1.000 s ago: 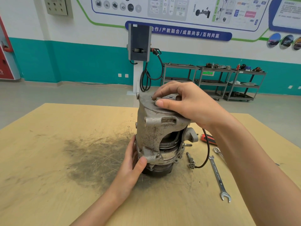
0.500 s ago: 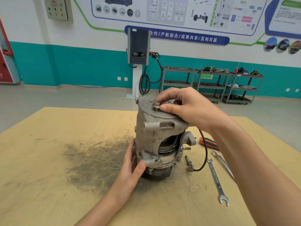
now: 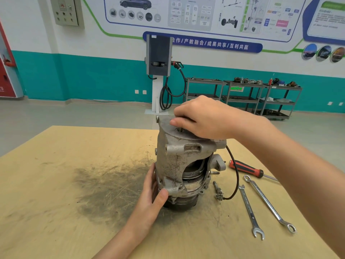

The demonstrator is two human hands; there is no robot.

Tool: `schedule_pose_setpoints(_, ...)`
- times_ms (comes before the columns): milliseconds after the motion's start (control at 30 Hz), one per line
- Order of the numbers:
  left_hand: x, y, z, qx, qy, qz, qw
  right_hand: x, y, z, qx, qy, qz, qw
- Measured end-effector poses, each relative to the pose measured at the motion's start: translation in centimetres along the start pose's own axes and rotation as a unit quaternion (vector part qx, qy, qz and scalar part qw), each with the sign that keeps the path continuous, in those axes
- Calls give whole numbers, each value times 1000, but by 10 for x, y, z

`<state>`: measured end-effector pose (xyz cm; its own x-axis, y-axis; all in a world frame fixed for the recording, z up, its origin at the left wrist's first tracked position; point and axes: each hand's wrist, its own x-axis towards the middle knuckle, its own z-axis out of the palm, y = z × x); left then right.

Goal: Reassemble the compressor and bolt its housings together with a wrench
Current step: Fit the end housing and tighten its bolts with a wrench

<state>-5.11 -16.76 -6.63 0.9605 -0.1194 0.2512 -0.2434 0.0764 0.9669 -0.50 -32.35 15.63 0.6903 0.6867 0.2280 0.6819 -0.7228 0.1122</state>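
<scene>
A grey metal compressor [image 3: 179,161] stands upright on its pulley end in the middle of the wooden table [image 3: 56,202]. My left hand [image 3: 151,199] grips its lower housing from the left, thumb against the flange. My right hand [image 3: 201,119] sits on the top plate, fingers and thumb pinching a bolt [image 3: 180,130] whose shaft enters a hole there. A gap shows between upper and lower housings. Two combination wrenches [image 3: 250,210] [image 3: 268,202] lie on the table to the right.
A red-handled screwdriver [image 3: 246,170] lies right of the compressor. A loose bolt [image 3: 217,189] and a black cable [image 3: 236,172] sit beside its base. A dark grease smear [image 3: 108,187] covers the table left of it. Metal shelf carts [image 3: 242,98] stand by the far wall.
My right hand has shifted on the top plate, its fingers turned around the bolt, which now stands lower in its hole. The left hand kept its grip. The camera tilted slightly.
</scene>
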Motion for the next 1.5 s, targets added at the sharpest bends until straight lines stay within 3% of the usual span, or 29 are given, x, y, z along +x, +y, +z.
schedule_pose_setpoints(167,-1,3,1,2,-1,3,1000,-1,6,-9,26,-52,-39,998)
schedule_pose_setpoints(333,0,4,2,-10,-1,6,1000,2,3,-2,-96,3,-37,995)
schedule_pose_setpoints(533,-1,5,3,-19,-1,2,1000,0,9,-7,-116,-43,-62,990)
schedule_pose_setpoints(700,-1,5,4,-23,1,8,1000,1,4,-3,-162,-4,-65,985)
schedule_pose_setpoints(900,-1,6,5,-26,4,6,1000,2,7,-7,-45,-57,-33,997)
schedule_pose_setpoints(1033,-1,7,5,-22,4,6,1000,6,2,-2,-78,-34,-28,996)
schedule_pose_setpoints(1233,-2,8,4,-18,5,7,1000,3,7,-7,5,-67,-48,997)
schedule_pose_setpoints(1367,-1,7,4,-18,7,7,1000,1,4,0,-46,8,-13,999)
schedule_pose_setpoints(1500,-1,6,3,-16,7,12,1000,-2,2,4,-99,56,-64,991)
